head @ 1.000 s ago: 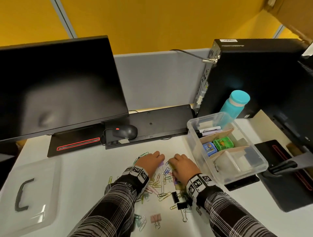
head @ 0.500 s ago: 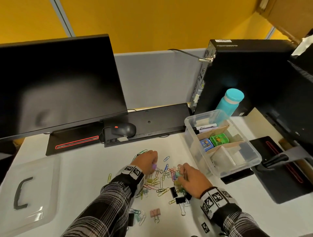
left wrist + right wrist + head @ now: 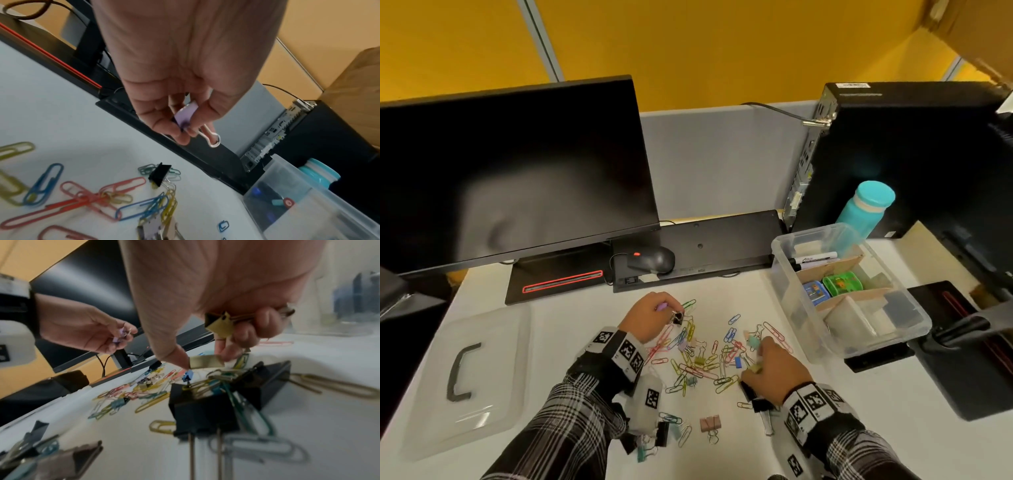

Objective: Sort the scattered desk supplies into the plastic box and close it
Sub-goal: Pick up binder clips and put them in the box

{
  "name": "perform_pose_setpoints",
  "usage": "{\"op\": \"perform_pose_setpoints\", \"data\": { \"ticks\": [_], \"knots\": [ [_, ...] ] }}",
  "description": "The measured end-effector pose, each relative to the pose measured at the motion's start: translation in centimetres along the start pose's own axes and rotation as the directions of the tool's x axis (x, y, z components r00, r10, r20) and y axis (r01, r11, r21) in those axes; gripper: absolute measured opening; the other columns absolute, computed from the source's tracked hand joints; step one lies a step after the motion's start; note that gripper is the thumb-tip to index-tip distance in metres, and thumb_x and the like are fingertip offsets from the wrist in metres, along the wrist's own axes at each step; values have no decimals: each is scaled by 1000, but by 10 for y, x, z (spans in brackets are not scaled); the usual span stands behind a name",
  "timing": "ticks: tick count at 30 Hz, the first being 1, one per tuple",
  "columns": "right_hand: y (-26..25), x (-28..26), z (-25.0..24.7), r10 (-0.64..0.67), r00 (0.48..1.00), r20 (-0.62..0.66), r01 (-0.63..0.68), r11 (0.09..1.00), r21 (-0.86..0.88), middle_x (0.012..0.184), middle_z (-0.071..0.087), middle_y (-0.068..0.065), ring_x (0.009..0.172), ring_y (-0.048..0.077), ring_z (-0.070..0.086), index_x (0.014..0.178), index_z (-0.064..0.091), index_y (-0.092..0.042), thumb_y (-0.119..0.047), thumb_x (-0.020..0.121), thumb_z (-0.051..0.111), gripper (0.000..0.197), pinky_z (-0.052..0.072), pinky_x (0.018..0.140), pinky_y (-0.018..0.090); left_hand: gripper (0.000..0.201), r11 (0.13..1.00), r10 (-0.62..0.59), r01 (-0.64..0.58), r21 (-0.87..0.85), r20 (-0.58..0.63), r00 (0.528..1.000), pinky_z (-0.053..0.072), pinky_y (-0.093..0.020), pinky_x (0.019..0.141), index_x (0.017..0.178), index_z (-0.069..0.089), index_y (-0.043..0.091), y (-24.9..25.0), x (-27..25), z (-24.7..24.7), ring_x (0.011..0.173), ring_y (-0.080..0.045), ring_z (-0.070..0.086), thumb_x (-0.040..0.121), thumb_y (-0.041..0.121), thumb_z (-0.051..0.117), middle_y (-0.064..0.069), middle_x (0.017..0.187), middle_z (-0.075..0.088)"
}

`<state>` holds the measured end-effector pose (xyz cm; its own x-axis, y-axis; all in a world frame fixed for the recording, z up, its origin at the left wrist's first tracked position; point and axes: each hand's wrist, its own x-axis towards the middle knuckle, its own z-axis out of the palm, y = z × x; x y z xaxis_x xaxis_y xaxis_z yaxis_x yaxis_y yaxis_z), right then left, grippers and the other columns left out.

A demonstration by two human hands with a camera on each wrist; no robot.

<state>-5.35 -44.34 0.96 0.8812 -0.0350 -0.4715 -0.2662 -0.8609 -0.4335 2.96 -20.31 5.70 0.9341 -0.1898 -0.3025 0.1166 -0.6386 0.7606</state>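
- While my left hand [image 3: 185, 91] pinches a lilac binder clip [image 3: 185, 117] above the tabletop [image 3: 571, 329], my right hand [image 3: 774, 371] grips a gold binder clip [image 3: 219, 326] and pinches a second one [image 3: 206, 363] against the pile.
- Paper clips [image 3: 702, 356] lie loose between them, left of the open plastic box [image 3: 914, 317]; its lid [image 3: 465, 377] sits far left.
- They look light, springy and tangle-prone, so I'd take binder clips by their bodies.

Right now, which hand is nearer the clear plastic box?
Right. The right hand works the clip pile just beside the clear plastic box; the left hand, holding a purple binder clip, sits across the pile, farther away.
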Motion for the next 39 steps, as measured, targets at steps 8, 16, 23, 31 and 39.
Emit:
{"op": "perform_pose_setpoints", "data": {
  "ticks": [8, 16, 23, 31, 39],
  "knots": [
    [9, 2, -8, -53, 986, 158, -61, 767, 638, 74, 58, -2, 60, 15, 51, 82, 48, -16, -35, 74, 50, 21, 41, 58, 28, 52, 983, -177, 174, 55, 61, 982, 44, -33, 75, 55, 55, 16, -8, -1, 13, 61, -17, 49, 97, 40, 35, -8, 67, 58],
    [-3, 1, -13, -27, 996, 87, -73, 348, 935, 64, 52, 7, 48, 16, 43, 75, 48, -12, -20, 83, 60, 17, 32, 44, 24, 7, 846, 25, -107, 523, 160, 987, 44, -24, 66, 94, 60, 27, -17, -7, 28, 78, -14, 57, 89, 30, 56, 8, 85, 56],
    [-2, 24, -14, -65, 990, -127, 63, 998, -27, 88, 64, 0, 70, 17, 56, 110, 41, -24, -33, 91, 54, 25, 44, 63, 27, 23, 667, 57, -251, 701, 289, 956, 54, -34, 78, 115, 51, 24, -27, -4, 37, 86, -25, 63, 92, 21, 49, 1, 121, 48],
    [-5, 16, -7, -103, 995, 8, 101, 957, -271, 108, 59, 6, 90, 24, 60, 134, 28, -20, -15, 94, 39, 42, 47, 74, 33, 22, 740, 73, -215, 637, 241, 968, 50, -30, 74, 110, 52, 23, -40, -8, 31, 85, -19, 59, 93, 35, 49, 4, 117, 45],
    [-14, -38, -52, -391, 834, -389, 433, 901, 22, 91, 60, -12, 71, 6, 59, 124, 35, -30, -38, 95, 39, 30, 47, 64, 18, 16, 877, 145, -190, 441, 135, 980, 49, -25, 79, 103, 54, 31, -35, -19, 18, 86, -10, 58, 89, 38, 59, 14, 106, 48]
  ]
}}
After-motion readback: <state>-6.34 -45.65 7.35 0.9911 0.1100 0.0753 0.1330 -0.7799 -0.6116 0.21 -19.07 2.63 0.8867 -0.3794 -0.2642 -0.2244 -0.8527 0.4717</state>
